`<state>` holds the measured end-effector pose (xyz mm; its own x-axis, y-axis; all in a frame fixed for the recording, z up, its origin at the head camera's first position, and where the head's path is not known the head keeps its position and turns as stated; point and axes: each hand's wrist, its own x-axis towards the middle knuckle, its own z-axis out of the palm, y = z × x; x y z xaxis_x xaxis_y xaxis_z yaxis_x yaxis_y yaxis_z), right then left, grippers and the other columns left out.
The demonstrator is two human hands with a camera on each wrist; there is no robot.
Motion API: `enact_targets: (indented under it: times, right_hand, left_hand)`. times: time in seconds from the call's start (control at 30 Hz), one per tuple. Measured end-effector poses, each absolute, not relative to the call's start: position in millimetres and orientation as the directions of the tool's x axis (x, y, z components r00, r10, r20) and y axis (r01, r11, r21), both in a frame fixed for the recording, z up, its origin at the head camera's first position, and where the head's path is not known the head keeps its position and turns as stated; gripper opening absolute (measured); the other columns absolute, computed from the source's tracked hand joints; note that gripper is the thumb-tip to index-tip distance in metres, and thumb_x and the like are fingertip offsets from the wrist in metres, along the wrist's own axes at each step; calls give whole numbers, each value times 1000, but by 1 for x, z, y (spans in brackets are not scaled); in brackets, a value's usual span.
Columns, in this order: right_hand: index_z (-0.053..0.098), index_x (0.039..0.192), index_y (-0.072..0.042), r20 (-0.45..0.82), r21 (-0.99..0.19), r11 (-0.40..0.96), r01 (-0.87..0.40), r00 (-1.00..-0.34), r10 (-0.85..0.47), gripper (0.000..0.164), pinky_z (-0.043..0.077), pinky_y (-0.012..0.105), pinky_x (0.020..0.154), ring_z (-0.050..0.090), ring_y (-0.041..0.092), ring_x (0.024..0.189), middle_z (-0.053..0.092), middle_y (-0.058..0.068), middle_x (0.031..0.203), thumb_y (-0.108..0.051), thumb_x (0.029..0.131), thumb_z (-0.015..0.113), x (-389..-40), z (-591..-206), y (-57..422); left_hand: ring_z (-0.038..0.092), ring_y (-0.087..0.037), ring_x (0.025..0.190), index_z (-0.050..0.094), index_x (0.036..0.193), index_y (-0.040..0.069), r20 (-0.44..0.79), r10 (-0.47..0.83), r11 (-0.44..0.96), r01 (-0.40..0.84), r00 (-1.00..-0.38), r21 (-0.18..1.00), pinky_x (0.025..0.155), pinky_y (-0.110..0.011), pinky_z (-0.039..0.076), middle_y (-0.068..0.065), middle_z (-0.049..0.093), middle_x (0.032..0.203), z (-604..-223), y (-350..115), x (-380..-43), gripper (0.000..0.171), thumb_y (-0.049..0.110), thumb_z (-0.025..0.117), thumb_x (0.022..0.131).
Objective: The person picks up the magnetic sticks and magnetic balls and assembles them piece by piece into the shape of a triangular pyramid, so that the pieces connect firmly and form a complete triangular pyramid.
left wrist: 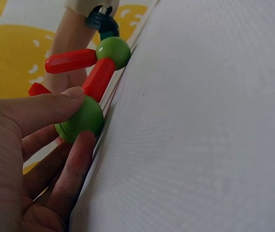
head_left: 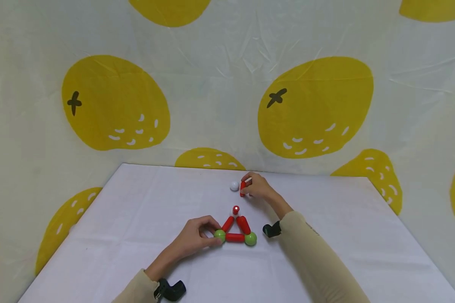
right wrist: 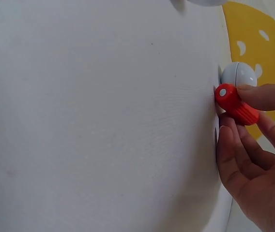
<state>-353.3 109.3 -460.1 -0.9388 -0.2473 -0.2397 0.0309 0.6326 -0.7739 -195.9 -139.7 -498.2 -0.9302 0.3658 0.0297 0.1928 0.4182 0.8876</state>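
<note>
My left hand pinches a green ball at the front left corner of a triangle of red magnetic rods, with its thumb on one side and fingers on the other. A second green ball forms the front right corner, joined by the front rod. Another red rod, its pale end facing up, stands at the back corner. Farther back, my right hand holds a loose red rod between thumb and fingers. A white ball lies just left of that rod.
White cloth covers the table, whose back edge runs close behind the right hand. Behind it hangs a pale curtain with yellow fruit prints. Another white ball is cut off at the top of the right wrist view.
</note>
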Motion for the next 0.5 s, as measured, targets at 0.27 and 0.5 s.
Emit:
enact_targets:
  times: [0.27,0.5]
  right_hand:
    - [57,125,-6,-236,-796,602,64,-948,-212,28,57,26,76,64,23,88,68,17,111,-16,101,63,-349,-461,111]
    - [57,125,-5,-215,-818,573,60,-954,-208,27,59,28,82,66,22,89,68,17,113,-14,100,64,-341,-457,118]
  left_hand:
    - [65,-7,93,73,107,25,42,373,413,207,-927,887,72,-22,55,7,74,101,-498,-140,-196,27,31,86,84]
    - [65,-8,93,73,108,26,36,372,422,204,-928,884,72,-23,56,7,73,101,-498,-141,-195,28,33,86,84]
